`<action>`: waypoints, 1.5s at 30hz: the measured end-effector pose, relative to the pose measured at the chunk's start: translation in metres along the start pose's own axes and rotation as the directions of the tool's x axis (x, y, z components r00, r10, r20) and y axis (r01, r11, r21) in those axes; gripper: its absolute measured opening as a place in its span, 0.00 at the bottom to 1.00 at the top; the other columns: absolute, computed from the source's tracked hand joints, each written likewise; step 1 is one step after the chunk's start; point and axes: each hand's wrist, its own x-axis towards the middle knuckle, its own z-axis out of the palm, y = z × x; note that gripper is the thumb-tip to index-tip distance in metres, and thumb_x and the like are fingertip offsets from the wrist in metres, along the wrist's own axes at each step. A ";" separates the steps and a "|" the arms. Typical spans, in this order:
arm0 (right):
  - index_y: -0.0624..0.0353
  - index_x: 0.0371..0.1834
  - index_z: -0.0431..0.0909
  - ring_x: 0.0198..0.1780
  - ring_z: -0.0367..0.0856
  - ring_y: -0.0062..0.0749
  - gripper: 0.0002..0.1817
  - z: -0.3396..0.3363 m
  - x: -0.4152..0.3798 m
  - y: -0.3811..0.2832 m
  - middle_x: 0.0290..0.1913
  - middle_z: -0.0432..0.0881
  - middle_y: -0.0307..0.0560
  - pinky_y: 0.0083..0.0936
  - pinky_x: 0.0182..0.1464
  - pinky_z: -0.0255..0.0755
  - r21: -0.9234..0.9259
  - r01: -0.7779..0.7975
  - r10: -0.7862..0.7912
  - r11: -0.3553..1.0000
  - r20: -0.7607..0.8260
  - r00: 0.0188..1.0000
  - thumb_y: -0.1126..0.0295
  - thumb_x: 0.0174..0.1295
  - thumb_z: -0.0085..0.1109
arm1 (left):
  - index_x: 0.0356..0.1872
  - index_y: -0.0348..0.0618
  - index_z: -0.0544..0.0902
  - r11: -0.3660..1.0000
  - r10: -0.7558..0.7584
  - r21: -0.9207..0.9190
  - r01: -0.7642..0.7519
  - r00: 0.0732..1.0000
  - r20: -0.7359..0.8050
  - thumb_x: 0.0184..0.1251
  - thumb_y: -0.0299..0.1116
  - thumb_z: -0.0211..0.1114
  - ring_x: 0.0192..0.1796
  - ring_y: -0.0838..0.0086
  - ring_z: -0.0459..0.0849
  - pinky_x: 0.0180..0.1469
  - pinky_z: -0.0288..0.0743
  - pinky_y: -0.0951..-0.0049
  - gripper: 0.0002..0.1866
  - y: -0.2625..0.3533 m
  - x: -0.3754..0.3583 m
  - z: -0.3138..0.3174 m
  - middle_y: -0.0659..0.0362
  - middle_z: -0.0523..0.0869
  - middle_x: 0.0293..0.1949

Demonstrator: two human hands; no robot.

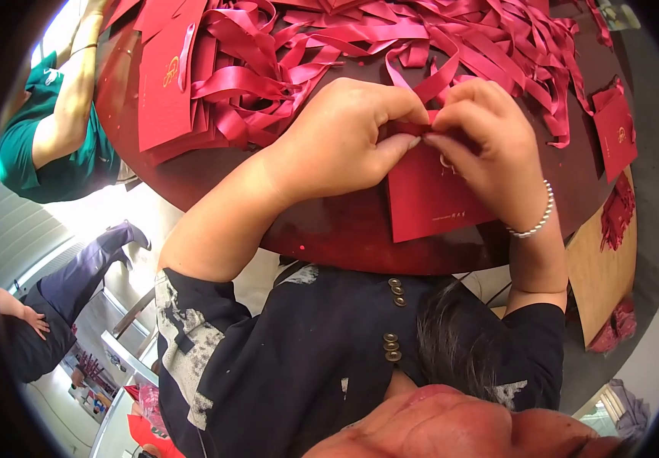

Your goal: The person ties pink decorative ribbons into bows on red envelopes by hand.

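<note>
A small red paper gift bag with gold lettering lies at the near edge of the dark red table in front of me. Over its far edge, my left hand is closed, thumb and forefinger pinching the red ribbon. Facing it, my right hand, with a beaded bracelet at the wrist, pinches the same ribbon with its fingertips. The fingertips of both hands almost meet, and the exact spot they hold is partly hidden. Loops of ribbon rise beyond them.
A stack of red bags stands at the left, beside a large heap of red ribbons. Another red bag lies at the right edge, near a wooden board. A person in a green shirt is at the left.
</note>
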 end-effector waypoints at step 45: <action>0.68 0.28 0.84 0.27 0.78 0.20 0.28 -0.066 -0.014 0.039 0.24 0.82 0.40 0.22 0.33 0.72 0.318 -0.723 0.548 0.614 0.488 0.680 0.50 0.75 0.57 | 0.39 0.37 0.87 0.993 0.050 0.107 -0.047 0.998 -0.033 0.55 0.16 0.74 0.25 0.79 0.73 0.29 0.65 0.78 0.11 0.019 0.010 0.009 0.61 0.84 0.29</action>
